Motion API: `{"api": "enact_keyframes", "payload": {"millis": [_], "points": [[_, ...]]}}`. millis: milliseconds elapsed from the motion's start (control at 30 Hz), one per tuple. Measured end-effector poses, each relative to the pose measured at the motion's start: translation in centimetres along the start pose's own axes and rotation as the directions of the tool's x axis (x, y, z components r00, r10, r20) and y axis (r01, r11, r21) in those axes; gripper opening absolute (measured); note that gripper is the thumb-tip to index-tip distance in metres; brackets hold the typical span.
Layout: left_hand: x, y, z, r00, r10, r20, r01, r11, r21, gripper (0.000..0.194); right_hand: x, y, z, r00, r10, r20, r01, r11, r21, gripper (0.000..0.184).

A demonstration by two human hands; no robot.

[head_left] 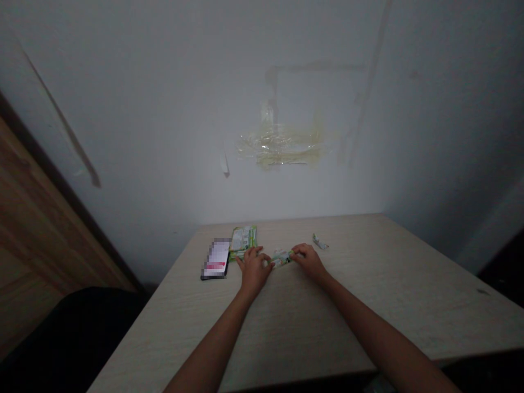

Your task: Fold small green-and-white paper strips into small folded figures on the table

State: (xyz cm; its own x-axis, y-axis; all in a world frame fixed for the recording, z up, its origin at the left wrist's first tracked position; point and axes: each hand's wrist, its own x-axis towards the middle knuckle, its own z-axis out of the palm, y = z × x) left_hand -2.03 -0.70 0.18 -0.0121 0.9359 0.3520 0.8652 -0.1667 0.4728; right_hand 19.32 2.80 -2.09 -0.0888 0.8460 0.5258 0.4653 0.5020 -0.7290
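Between my two hands a small green-and-white printed packet [281, 258] is held low over the table. My left hand [254, 267] pinches its left end between thumb and finger. At the packet's right end, the fingers of my right hand [308, 259] are closed on it. Just beyond my left hand lie flat green-and-white packets [243, 239], partly covered by its fingers. To the right, past my right hand, a twisted piece of similar printed wrapper [320, 242] rests on the table. What the packet contains cannot be seen.
A phone [216, 259] with a lit, blurred screen lies left of my left hand. The pale wooden table [327, 333] meets a grey wall [164, 136] with tape [286, 147] stuck on it. A dark object [77, 327] and a wooden panel [36, 218] stand at the left.
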Motion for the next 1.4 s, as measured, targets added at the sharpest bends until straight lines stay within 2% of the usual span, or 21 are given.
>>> {"api": "enact_keyframes", "payload": {"millis": [300,600,833,1133,1267,1400], "points": [[0.1,0.2,-0.2,1.000,0.005,-0.016,-0.005,0.999,-0.037,0.007,-0.3,-0.3,0.1,0.999,-0.035,0.020,0.035,0.998,-0.045,0.013],[0.2,0.2,-0.1,0.999,0.018,-0.028,-0.016,0.998,0.066,0.011,-0.1,0.0,0.2,0.997,0.062,0.054,-0.059,0.997,-0.047,0.011],[0.3,0.0,-0.3,0.998,0.049,-0.043,-0.045,0.995,0.091,0.014,0.3,0.5,-0.1,0.993,0.038,0.116,-0.036,0.999,-0.012,0.009],[0.4,0.0,-1.0,0.999,0.003,-0.040,-0.004,1.000,-0.007,0.011,0.4,0.5,-0.7,0.998,-0.006,0.057,0.007,1.000,-0.017,0.015],[0.2,0.1,-1.0,0.998,0.020,-0.063,-0.021,1.000,-0.014,0.012,0.5,0.4,-0.7,0.999,-0.016,-0.028,0.016,1.000,0.013,0.019],[0.0,0.0,-1.0,0.996,0.028,-0.085,-0.028,1.000,-0.003,0.015,0.6,0.1,-1.2,0.990,-0.063,-0.127,0.059,0.998,-0.034,0.019]]}}
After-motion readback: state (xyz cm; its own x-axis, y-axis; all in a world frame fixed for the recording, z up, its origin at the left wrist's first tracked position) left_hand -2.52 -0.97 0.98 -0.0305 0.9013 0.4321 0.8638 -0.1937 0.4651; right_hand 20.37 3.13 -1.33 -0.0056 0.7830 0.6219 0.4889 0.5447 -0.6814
